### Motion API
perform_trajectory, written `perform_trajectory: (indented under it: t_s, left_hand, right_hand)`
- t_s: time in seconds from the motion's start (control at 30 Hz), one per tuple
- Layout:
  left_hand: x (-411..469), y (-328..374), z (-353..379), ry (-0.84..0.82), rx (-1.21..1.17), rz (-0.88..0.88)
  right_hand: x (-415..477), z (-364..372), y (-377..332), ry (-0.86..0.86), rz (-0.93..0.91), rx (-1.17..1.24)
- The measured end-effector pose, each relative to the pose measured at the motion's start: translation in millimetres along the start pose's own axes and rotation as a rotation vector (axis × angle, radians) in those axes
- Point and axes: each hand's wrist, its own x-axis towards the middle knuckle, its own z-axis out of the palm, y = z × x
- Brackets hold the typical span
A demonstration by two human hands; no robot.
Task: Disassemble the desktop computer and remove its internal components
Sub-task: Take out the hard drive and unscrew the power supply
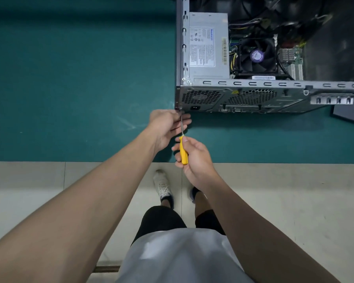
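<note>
Head view, we see the open desktop computer (270, 94) on the green worktop (70, 78), our right hand (196, 160) gripping a yellow screwdriver (183, 152) at the computer's rear corner, left hand (166, 127) curled round the shaft.

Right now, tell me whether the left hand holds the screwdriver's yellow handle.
No, the right hand grips the screwdriver by its yellow handle, while the left hand steadies the shaft near the computer case.
</note>
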Motion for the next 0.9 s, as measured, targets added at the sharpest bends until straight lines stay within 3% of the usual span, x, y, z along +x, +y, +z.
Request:
perform_trajectory:
  t_s: [0.4, 0.9]
  left_hand:
    - [-4, -6, 4, 0.095, 0.024, 0.046]
    - [-8, -5, 8, 0.174, 0.005, 0.076]
  right_hand:
    - [5, -8, 6, -0.094, 0.088, 0.172]
    - [10, -19, 9, -0.332, 0.206, 0.453]
